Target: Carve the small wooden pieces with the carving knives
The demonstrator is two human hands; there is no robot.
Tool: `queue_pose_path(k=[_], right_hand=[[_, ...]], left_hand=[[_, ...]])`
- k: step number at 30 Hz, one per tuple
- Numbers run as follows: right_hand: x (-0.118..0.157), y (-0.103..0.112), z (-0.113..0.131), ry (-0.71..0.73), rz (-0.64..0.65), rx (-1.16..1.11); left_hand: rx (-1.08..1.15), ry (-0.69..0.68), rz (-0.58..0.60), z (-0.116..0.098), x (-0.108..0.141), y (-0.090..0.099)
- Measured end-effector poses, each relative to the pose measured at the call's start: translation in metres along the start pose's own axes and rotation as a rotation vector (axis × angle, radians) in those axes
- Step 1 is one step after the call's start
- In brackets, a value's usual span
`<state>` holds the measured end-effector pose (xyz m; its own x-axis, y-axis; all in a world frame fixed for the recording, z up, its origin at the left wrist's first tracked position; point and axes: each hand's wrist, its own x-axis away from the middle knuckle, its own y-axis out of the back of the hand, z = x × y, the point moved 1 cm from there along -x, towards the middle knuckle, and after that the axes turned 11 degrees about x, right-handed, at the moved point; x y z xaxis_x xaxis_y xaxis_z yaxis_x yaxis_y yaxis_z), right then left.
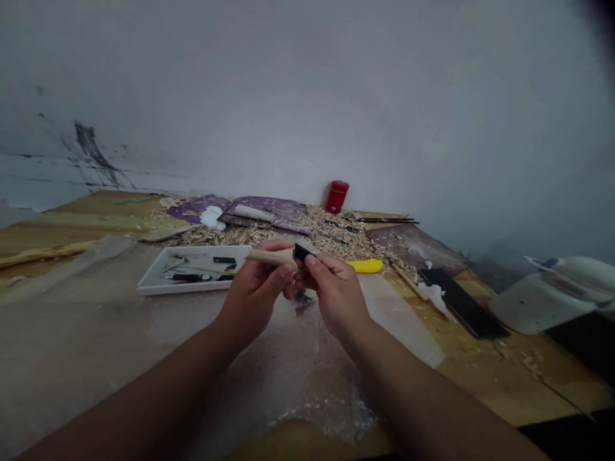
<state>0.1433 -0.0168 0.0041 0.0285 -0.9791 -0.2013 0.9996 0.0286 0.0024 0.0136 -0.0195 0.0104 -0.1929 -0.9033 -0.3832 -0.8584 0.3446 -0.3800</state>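
Above the plastic-covered table, my left hand (257, 288) is closed around a pale piece of wood (273, 257), its thumb on the near side. My right hand (339, 291) pinches a small flat black piece (302, 251) and holds it at the wood's right end. Whether the black piece is sandpaper or something stiffer cannot be made out. A yellow handle-shaped thing (366, 265) shows just behind my right hand, partly hidden by it. Left of my hands stands a white tray (144, 282) containing a black pen-like tool (189, 278) and other small tools.
Wood shavings (336, 237) are heaped along the wall with purple sheets (273, 208) and a red can (337, 196). A clear plastic sheet (120, 346) covers the front. To the right lie a flat black slab (464, 304), white tissue (437, 298) and a white container (533, 301).
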Motion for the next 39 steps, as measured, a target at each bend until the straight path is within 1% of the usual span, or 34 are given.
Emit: queue_pose_path(k=[3,5,7,9,11,15,19,22,25,28,32,34,36,39], right_hand=[[0.006,-0.003,0.002,-0.044,0.035,0.028],[0.007,-0.004,0.004,-0.040,0.024,0.056],[0.006,-0.002,0.006,-0.012,-0.002,0.066],[0.005,0.000,0.007,0.018,-0.023,0.062],[0.004,0.002,0.008,0.023,-0.023,0.058],[0.004,0.003,0.008,-0.015,0.005,0.085],[0.006,0.002,0.009,-0.023,-0.006,0.135],[0.005,0.002,0.010,-0.014,-0.034,0.142],[0.004,0.003,0.010,-0.034,-0.053,0.123],[0.004,0.003,0.010,-0.029,-0.034,0.112],[0.006,0.002,0.014,0.013,-0.019,0.162],[0.006,0.002,0.014,0.018,-0.021,0.183],[0.006,0.002,0.013,0.026,-0.021,0.178],[0.004,0.005,0.012,0.041,-0.025,0.150]], left_hand=[[-0.056,-0.041,-0.147,-0.003,-0.001,0.003],[-0.023,-0.003,-0.245,-0.005,-0.003,0.005],[0.083,0.056,-0.284,-0.006,-0.007,0.006],[0.190,0.090,-0.281,-0.005,-0.009,0.006],[0.226,0.096,-0.260,-0.004,-0.010,0.005],[0.149,0.022,-0.216,-0.005,-0.007,0.004],[0.086,-0.044,-0.217,-0.007,-0.004,0.003],[0.089,-0.093,-0.158,-0.007,-0.002,0.003],[0.075,-0.125,-0.106,-0.006,0.000,0.001],[-0.034,-0.139,-0.098,-0.006,0.000,-0.001],[-0.313,-0.137,-0.097,-0.009,-0.001,-0.002],[-0.427,-0.159,-0.110,-0.010,-0.001,-0.001],[-0.479,-0.188,-0.111,-0.010,-0.001,0.000],[-0.496,-0.210,-0.097,-0.010,-0.001,0.001]])
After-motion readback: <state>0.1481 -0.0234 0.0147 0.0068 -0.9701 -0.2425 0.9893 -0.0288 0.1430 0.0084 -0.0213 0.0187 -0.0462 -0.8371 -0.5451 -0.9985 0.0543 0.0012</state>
